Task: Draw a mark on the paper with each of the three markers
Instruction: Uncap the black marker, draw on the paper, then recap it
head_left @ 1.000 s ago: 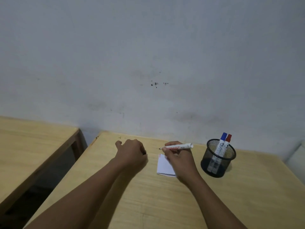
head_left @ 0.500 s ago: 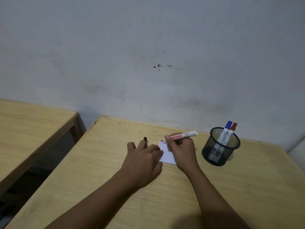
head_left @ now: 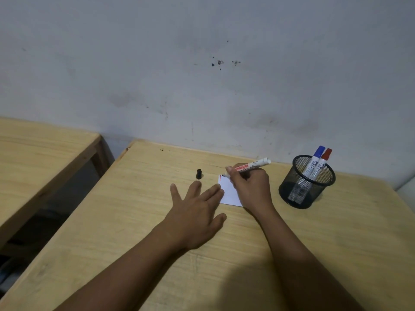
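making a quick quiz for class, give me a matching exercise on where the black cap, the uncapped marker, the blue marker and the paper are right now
Things:
1. black cap
2. uncapped marker
3. blue marker
4. paper

Places:
A. standing in the mesh cup
B. flat on the desk under both hands
C. held in the right hand
D. standing on the desk beyond the left hand

Pairs: 1-D, 2-C, 3-A, 4-B
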### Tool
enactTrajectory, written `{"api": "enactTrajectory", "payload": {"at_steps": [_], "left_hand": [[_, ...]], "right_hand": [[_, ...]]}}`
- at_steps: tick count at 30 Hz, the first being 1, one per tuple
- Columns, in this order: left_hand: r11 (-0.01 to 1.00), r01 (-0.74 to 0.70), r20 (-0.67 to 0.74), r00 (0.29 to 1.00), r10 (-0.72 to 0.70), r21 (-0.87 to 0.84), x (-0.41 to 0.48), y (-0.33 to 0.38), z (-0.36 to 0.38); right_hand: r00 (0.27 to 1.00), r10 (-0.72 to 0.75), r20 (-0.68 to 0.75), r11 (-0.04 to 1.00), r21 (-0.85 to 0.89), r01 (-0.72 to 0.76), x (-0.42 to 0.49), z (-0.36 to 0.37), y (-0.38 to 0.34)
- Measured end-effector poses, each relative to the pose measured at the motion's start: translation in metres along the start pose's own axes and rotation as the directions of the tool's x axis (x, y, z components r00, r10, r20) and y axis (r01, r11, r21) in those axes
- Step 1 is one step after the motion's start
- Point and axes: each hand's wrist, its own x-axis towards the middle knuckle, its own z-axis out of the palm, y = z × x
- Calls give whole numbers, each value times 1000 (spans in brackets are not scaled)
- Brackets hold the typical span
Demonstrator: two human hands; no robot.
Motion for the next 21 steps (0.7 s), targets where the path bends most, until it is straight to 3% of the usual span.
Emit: {"api": "enactTrajectory", "payload": {"at_steps": [13,21], "left_hand": [[999,14,2,1000,-14,-38,2,0,0],[999,17,-20,1000,-18,-30,1,1,1]], "right_hand": [[999,-14,31,998,-66,16,-2,0,-3],[1000,-12,6,1000,-14,12,-2,0,-1]]}}
